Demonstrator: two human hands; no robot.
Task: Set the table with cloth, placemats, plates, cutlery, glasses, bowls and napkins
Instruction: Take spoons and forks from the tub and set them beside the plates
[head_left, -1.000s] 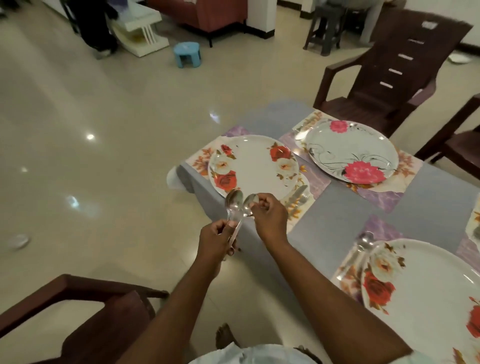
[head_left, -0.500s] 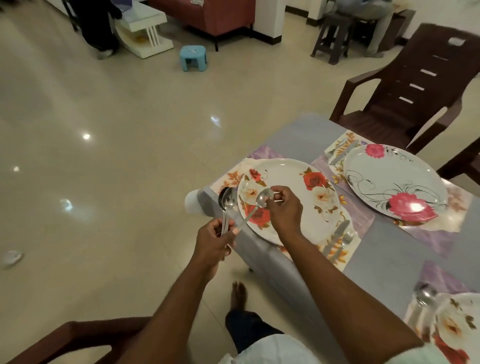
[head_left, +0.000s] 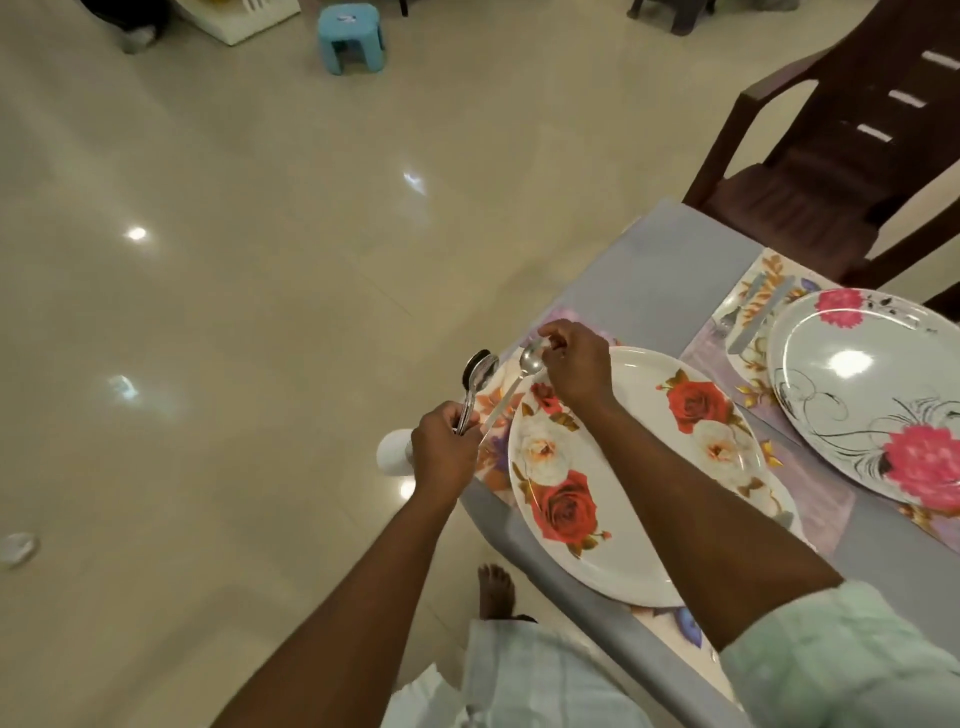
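My left hand (head_left: 445, 451) grips the handles of a bunch of steel spoons (head_left: 477, 379), bowls up, just off the table's left edge. My right hand (head_left: 574, 361) pinches the bowl end of a single spoon (head_left: 511, 388), which slants down over the floral placemat (head_left: 497, 410) to the left of the rose plate (head_left: 636, 467). A second white plate with pink flowers (head_left: 872, 395) lies to the right on its own mat, with a knife and fork (head_left: 748, 317) beside it. A grey cloth (head_left: 654, 275) covers the table.
A brown plastic chair (head_left: 831, 156) stands at the table's far side. On the shiny tiled floor are a blue stool (head_left: 352, 37) at the top and a white table leg (head_left: 395, 452) under the corner. My bare foot (head_left: 496, 590) is near the table edge.
My right hand has drawn one spoon apart from the bunch and carried it over the placemat beside the rose plate. My view has moved closer to this table corner.
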